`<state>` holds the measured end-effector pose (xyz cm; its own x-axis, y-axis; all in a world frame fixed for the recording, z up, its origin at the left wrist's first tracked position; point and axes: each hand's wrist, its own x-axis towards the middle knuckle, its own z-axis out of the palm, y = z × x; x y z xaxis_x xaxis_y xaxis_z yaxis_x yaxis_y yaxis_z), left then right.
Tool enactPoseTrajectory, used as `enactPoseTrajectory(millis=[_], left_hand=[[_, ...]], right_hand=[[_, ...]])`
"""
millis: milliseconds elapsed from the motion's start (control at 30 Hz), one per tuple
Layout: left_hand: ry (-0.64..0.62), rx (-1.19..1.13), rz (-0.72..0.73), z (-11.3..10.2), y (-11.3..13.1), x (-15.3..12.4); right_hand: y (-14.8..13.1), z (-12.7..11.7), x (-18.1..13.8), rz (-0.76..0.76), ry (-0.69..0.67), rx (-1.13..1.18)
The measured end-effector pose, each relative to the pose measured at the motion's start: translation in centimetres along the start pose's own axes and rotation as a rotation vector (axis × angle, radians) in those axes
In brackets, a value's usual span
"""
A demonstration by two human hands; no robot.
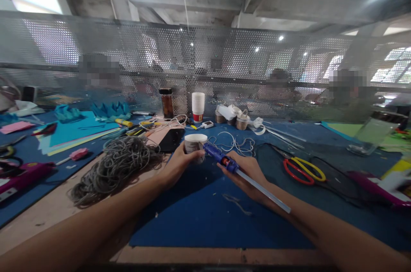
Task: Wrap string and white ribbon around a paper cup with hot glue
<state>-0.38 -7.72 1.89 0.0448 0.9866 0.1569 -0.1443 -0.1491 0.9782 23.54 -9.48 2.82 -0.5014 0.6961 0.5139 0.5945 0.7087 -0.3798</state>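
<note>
My left hand (177,165) is wrapped round a small white paper cup (195,142), held just above the blue mat (199,216). My right hand (248,175) grips a blue hot glue gun (221,158) with a long clear glue stick (263,190) sticking out of its back. The gun's nozzle touches the side of the cup. A tangled heap of grey cord (114,167) lies left of my left hand.
Red-and-yellow scissors (300,169) lie right of my right hand. A stack of white cups (198,107), a brown jar (167,103), cord-wrapped cups (239,120) and blue paper sheets (77,130) stand further back. Pink glue guns (22,177) lie at both sides. People sit behind a perforated metal screen (205,70).
</note>
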Motion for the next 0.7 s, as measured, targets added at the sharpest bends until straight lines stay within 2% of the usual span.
enactPoseTrajectory(millis=[700], left_hand=[[-0.012, -0.037, 0.006, -0.35, -0.4, 0.23]], right_hand=[[-0.1, -0.19, 0.08, -0.008, 0.002, 0.01]])
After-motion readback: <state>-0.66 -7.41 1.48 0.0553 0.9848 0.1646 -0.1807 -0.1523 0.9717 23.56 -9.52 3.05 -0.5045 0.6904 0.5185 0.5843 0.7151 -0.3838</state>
